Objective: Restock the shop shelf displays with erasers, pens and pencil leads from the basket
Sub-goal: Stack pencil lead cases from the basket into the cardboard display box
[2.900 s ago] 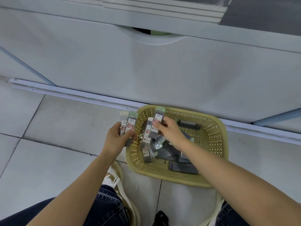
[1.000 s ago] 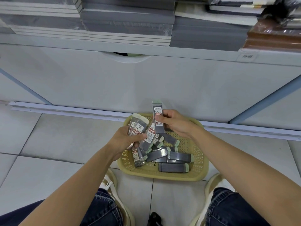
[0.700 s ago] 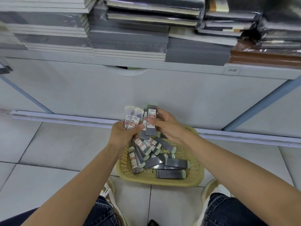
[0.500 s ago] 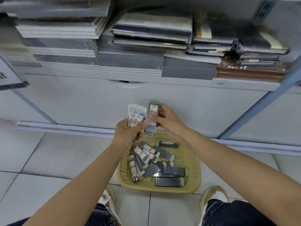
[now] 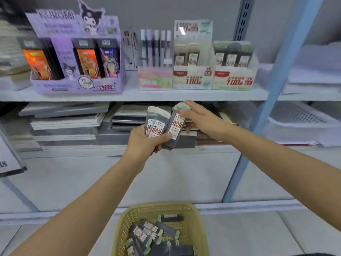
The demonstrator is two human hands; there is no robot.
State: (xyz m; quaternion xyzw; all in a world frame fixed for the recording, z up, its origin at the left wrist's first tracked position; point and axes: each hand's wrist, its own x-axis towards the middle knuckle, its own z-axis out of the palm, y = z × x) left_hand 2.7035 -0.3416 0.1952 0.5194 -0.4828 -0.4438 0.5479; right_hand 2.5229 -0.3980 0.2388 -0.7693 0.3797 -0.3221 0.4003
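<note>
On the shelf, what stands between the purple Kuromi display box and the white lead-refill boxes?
Head view: a pink-and-green display box of upright pens.

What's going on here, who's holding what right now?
A person is restocking pencil leads. The left hand grips two 0.5 cases, and the right hand holds a 0.7 case, both raised in front of the shelves. The 0.5 display box and 0.7 display box above hold similar cases. More lie in the yellow basket on the floor.
</note>
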